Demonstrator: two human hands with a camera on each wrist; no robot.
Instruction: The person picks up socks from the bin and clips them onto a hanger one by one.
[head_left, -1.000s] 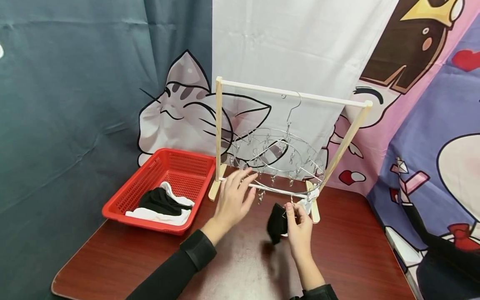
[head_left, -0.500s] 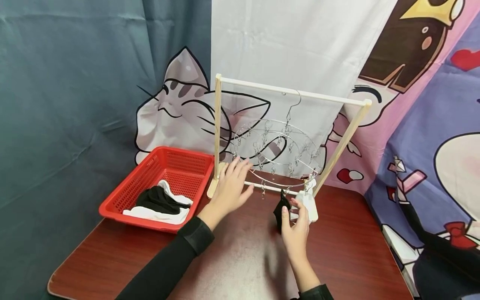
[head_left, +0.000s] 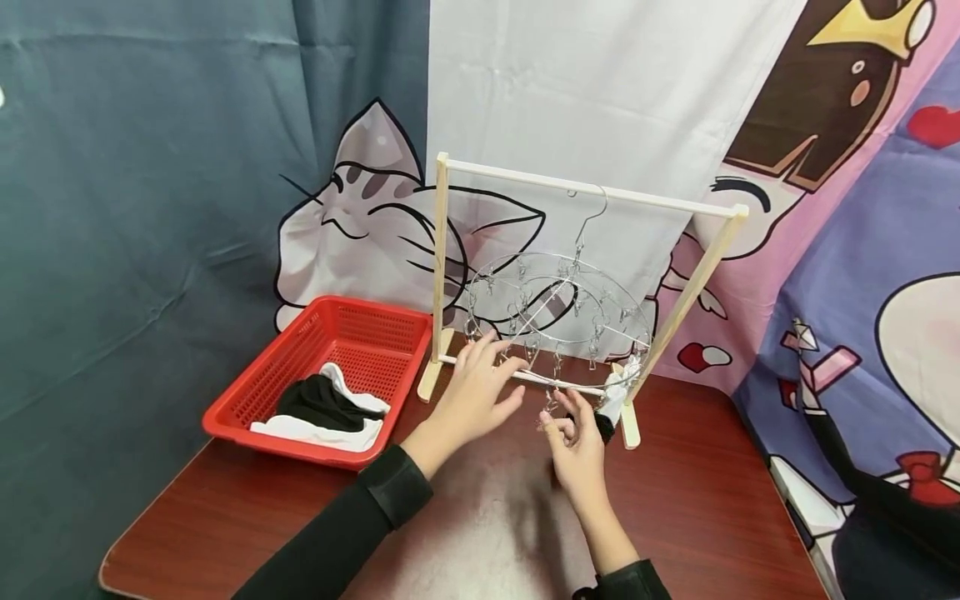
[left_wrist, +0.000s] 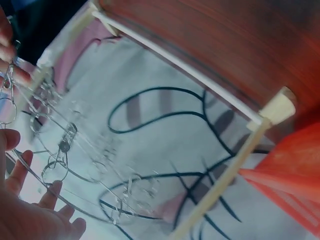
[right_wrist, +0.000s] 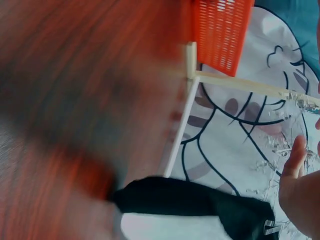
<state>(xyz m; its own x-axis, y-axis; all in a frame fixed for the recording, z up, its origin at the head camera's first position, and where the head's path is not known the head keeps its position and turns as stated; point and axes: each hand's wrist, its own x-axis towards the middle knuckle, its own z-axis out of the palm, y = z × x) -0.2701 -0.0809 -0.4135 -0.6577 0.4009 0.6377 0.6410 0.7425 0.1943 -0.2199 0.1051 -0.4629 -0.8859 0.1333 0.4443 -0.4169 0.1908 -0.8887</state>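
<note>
A round wire clip hanger (head_left: 558,333) with several small clips hangs from a wooden rack. My left hand (head_left: 480,387) has its fingers spread at the ring's near left side; in the left wrist view its fingertips lie along the wire. Just below the front rim, my right hand (head_left: 581,450) has thumb and index finger on either side of a metal clip (head_left: 551,402); whether they pinch it is unclear. Behind that hand hangs a black sock-like garment (right_wrist: 175,195), caught by a clip (right_wrist: 272,227). A white garment (head_left: 617,396) hangs beside it.
A red plastic basket (head_left: 225,410) with black and white garments (head_left: 326,404) stands left of the rack. The rack has wooden posts (head_left: 440,250) and a white top bar (head_left: 525,177). Beneath is a brown wooden table (head_left: 705,500); printed curtains hang behind.
The black garment, in front of the right hand earlier, now sits behind and right of it. The right hand has moved left to another clip. The hanger has turned; the left hand stays near the ring.
</note>
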